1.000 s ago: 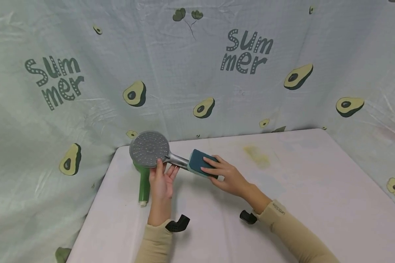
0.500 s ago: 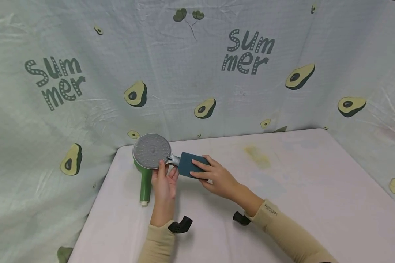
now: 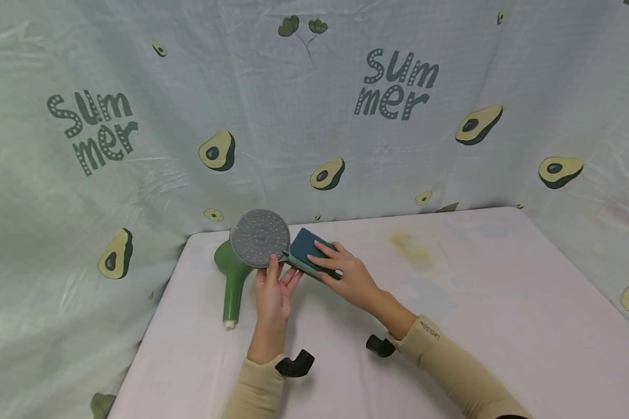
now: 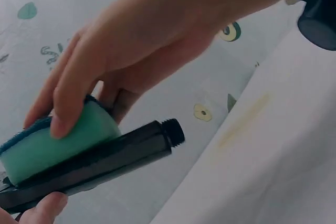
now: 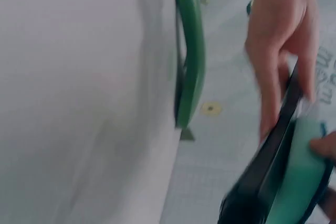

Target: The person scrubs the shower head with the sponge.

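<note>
A grey shower head point(image 3: 260, 238) with a nubbed round face is held above the table by my left hand point(image 3: 274, 297), its fingers and thumb around the neck. My right hand point(image 3: 348, 276) grips a sponge point(image 3: 309, 250) with a dark blue scouring side and a light green foam side. In the left wrist view, the foam of the sponge point(image 4: 79, 140) presses along the dark handle point(image 4: 126, 153), whose threaded end sticks out free. The right wrist view shows the sponge point(image 5: 299, 171) against the handle too, with my left hand point(image 5: 278, 35) beyond it.
A green shower head point(image 3: 234, 285) lies on the white-covered table point(image 3: 451, 349), left of my left hand and partly behind the grey one. A printed curtain point(image 3: 272, 116) hangs behind and at both sides. A yellowish stain point(image 3: 411, 250) marks the cloth.
The grey shower head has shifted to the right with my left hand, uncovering more of the green one. The sponge has slid along the handle, closer to the round head, and is tilted differently.
</note>
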Tool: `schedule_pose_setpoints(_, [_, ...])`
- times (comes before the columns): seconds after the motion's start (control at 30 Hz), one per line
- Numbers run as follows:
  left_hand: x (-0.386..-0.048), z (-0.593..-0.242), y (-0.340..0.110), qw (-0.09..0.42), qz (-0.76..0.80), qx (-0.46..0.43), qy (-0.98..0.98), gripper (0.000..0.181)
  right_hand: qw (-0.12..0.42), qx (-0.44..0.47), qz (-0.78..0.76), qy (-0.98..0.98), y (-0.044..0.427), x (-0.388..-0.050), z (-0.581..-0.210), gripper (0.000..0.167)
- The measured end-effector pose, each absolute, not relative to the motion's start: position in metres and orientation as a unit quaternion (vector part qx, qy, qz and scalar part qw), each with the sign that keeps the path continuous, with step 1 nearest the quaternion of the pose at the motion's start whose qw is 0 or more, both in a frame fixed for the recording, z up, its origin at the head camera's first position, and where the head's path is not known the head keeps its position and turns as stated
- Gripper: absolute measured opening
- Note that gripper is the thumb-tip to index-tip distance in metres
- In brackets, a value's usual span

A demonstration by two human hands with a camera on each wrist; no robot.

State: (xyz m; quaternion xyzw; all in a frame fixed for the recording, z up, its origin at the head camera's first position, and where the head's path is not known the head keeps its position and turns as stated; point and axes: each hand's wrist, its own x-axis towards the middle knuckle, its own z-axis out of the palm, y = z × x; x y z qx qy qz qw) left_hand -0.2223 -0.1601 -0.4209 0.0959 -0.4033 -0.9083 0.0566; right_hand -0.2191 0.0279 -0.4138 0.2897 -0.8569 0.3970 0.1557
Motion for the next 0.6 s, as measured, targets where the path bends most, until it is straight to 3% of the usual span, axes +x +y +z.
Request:
schedule_pose_setpoints(0.3, [-0.225,-0.425,-0.156,0.064,-0.904,0.123,-0.404,0.041,0.086,0.333,0.342,-0.875,0.043,-0.213,-0.411,0.041])
schedule_pose_setpoints(0.6, [-0.231,-0.418,-0.173,0.091,-0.918,0.153,-0.354,0.036,0.047,0.34,0.41,-0.845,0.075,-0.222,-0.424,0.04])
